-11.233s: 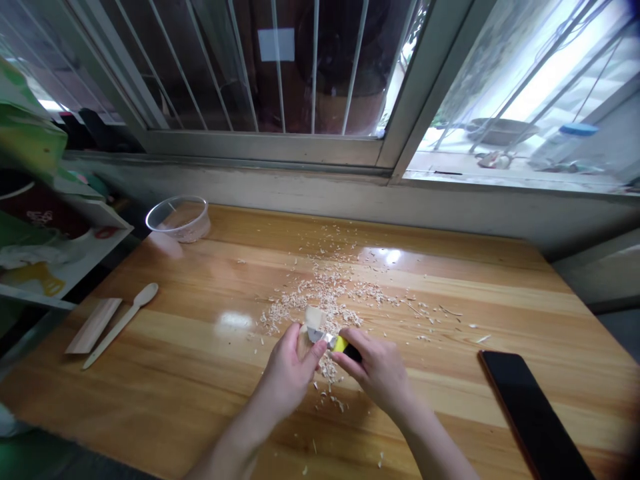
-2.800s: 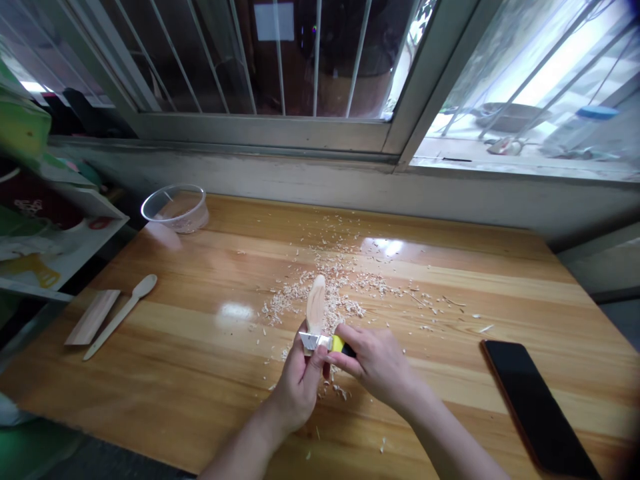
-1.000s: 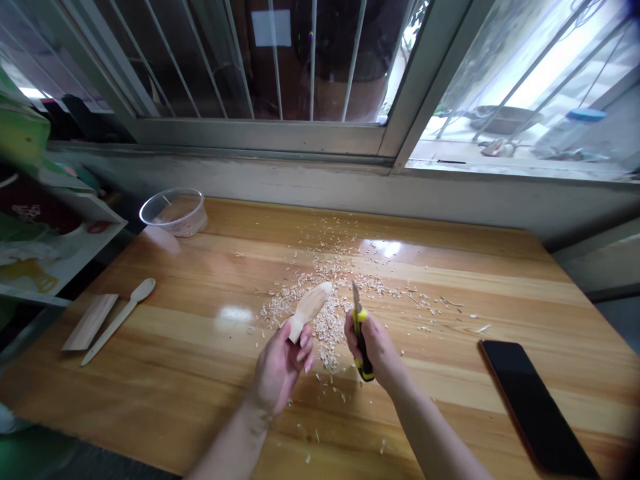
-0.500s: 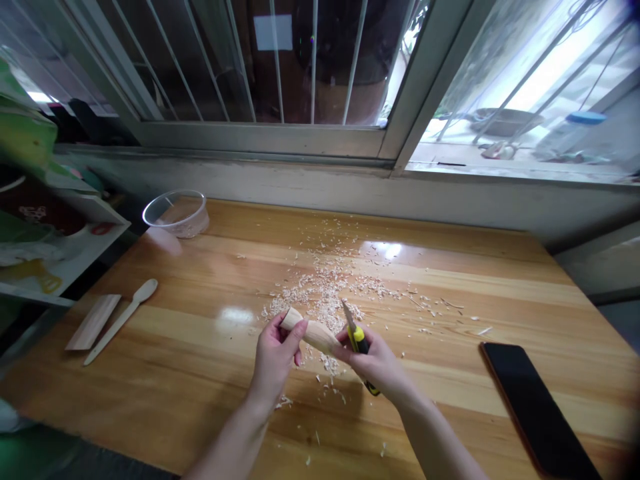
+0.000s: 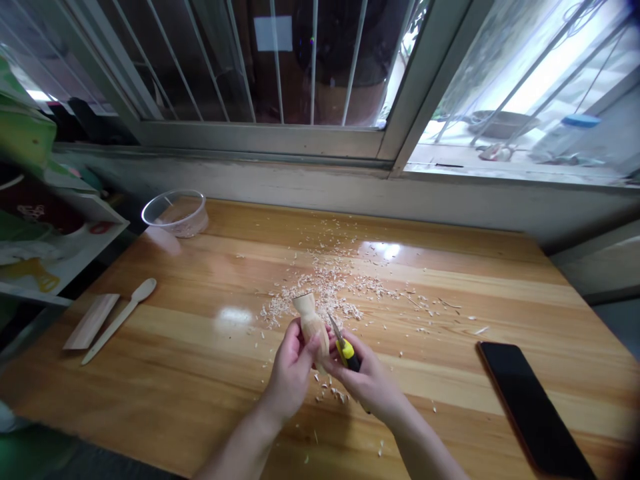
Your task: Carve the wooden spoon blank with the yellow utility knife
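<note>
A pale carved piece of wood [image 5: 311,323], narrowed near its upper end, is held over the table with that end pointing away from me. My left hand [image 5: 294,363] is closed around its middle, thumb on top. In my right hand [image 5: 367,375] is a yellow and black utility knife [image 5: 349,353], its blade pointing up and away beside the wood. The right thumb and fingertips also reach the wood's near end. The blade appears apart from the wood. Beneath and beyond both hands lie many wood shavings [image 5: 325,287].
A wooden spoon [image 5: 120,321] and a flat wood piece [image 5: 93,323] lie on the table [image 5: 190,387] at left. Behind them stands a clear plastic bowl [image 5: 176,217]. A black phone [image 5: 530,407] rests at right. A barred window [image 5: 260,140] runs along the back.
The carved wood has turned from lying crosswise to pointing away from me. My left hand has shifted right and nearer, taking hold around its middle. The knife has moved slightly left.
</note>
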The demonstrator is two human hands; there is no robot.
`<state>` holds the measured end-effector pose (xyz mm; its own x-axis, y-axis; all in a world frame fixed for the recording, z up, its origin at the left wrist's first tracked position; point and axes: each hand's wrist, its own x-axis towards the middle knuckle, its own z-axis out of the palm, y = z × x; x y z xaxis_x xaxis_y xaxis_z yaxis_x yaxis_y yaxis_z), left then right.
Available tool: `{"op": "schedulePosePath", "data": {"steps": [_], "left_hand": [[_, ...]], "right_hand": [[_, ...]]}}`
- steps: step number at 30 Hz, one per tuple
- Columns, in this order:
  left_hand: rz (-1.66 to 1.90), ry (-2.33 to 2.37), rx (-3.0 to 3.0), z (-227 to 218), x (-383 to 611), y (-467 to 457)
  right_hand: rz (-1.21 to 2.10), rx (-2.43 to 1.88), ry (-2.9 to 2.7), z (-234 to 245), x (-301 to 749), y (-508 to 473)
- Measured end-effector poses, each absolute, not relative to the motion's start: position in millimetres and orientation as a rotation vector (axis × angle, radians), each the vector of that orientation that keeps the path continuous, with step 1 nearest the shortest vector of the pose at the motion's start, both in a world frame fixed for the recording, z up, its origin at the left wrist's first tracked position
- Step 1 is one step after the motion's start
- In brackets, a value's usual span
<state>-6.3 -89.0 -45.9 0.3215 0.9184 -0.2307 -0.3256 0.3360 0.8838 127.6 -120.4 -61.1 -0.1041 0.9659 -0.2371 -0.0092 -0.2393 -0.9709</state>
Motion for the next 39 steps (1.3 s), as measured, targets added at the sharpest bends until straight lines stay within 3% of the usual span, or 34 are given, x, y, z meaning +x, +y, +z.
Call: {"op": "schedulePosePath", "data": {"steps": [14,23,33,39], "left_hand": [[0.612,0.826,0.941,-30.9,-23.6,-95.1],[0.622,0.977,0.934,-25.2,-20.0,-99.9],[0.591,0.842,0.855,-22.1,-19.9,-92.0],[0.562,0.793,0.782,-18.3,-21.8,-91.7]], "right_hand": [[0.731,-1.67,-2.042,-44.2,171.3,-121.0],[0.566,-1.686,-2.17,-41.0,169.2,-121.5],[0.268,-1.671,-2.197,-45.0,166.6,-119.3],[0.479,-1.576,-2.142,-40.0,167.5,-118.2]]}}
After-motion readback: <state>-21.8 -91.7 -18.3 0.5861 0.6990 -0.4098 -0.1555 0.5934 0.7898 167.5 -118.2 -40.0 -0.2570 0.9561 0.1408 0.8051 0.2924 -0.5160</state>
